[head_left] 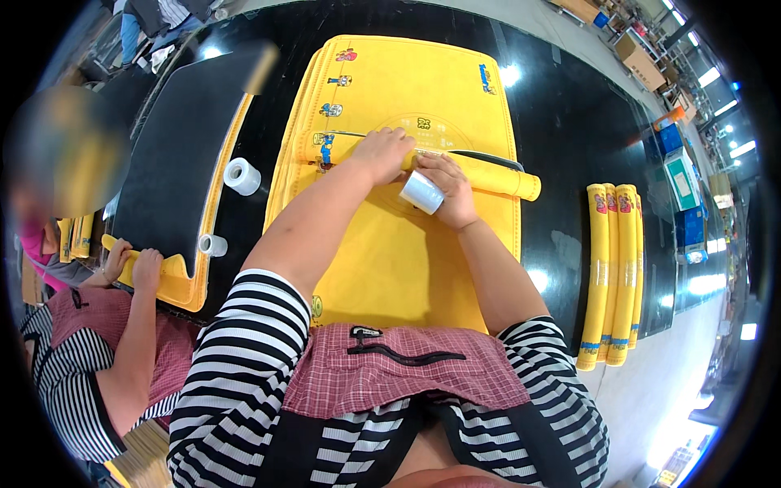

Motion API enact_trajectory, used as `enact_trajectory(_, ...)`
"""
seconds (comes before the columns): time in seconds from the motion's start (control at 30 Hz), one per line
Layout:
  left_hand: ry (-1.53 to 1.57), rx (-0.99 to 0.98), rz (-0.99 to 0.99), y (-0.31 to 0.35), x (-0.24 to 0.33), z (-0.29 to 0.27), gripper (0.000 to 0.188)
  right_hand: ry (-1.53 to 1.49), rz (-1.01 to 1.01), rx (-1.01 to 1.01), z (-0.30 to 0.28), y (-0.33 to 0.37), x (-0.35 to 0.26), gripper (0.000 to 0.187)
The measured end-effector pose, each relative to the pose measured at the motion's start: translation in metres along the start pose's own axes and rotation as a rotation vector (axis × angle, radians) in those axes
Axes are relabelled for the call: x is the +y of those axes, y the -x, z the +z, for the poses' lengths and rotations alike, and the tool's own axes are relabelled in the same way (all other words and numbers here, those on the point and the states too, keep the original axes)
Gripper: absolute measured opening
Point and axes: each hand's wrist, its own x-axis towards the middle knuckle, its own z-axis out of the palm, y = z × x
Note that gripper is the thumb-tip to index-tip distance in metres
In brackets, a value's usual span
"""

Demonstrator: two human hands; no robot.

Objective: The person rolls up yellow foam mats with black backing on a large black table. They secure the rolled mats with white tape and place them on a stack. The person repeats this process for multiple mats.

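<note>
A yellow mat, partly rolled into a tube (500, 179), lies across a stack of flat yellow mats (390, 268) with small cartoon prints along the left side. My left hand (384, 156) is closed over the left part of the tube, fingers pressed on it. In my right hand (449, 189) is a roll of clear film (422, 192), held against the near side of the tube. Its loose end, if any, I cannot make out. A dark underside shows along a gap behind the tube.
Several finished yellow rolls (614, 276) lie side by side on the black table (561, 244) at right. Two film rolls, one larger (242, 176) and one smaller (213, 246), stand at left. Beside me a co-worker's hands (134, 264) handle a dark-backed mat (175, 154).
</note>
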Motion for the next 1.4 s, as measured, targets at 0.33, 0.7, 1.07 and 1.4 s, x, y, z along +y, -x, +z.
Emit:
enact_trajectory(0.33, 0.119, -0.163, -0.099, 0.002, 0.025, -0.013, 0.061, -0.819, 0.522, -0.103, -0.026, 0.125, -0.097, 0.045)
enact_trajectory(0.7, 0.637, 0.015, 0.234, 0.109, 0.223, 0.003, 0.064, -1.21, 0.914, 0.623, -0.091, 0.16, -0.051, 0.053)
enact_trajectory(1.07, 0.853, 0.033, -0.076, 0.26, 0.14, 0.08, 0.041, -0.345, 1.124, 0.268, -0.308, 0.205, -0.037, 0.038)
enact_trajectory(1.4, 0.64, 0.237, 0.007, 0.293, 0.121, 0.105, 0.034, 0.746, 1.266, 0.073, -0.433, 0.318, 0.019, 0.046)
